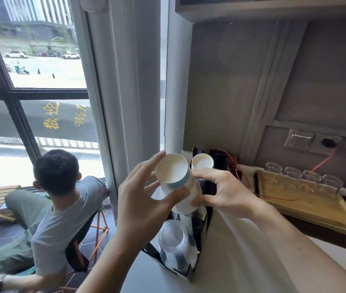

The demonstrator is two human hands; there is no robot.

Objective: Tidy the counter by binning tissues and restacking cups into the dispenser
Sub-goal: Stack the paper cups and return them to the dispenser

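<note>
**Q:** Currently, what is the state of each grip?

**A:** The left hand (140,199) is curled around the stack of paper cups (178,182), thumb across the near side and fingers along the far side. The right hand (220,191) pinches the lower part of the same stack from the right. Both grips are closed on it; neither is spread.

**Q:** How does the stack lie relative to the grips and the dispenser?

**A:** The stack sits between the two hands. Its long axis is tilted: the open mouth points up and to the left, the base down and to the right, toward the black dispenser (199,225). The dispenser stands directly below the hands at the left edge of the surface (241,261). The base appears to be just above or at a dispenser opening; contact cannot be confirmed. As a judgement, the stack must be brought closer to upright before it drops in. Both hands are equally near; the right controls the base end.

**Q:** Count of items?

**A:** One held stack of paper cups; the number of cups nested in it cannot be read. One further paper cup (202,161) stands in the far end of the dispenser. One stack of clear plastic cups (176,248) occupies the near end. Four glass tumblers (303,178) rest on a wooden tray (315,210) toward the right edge. No tissues are visible.
</note>
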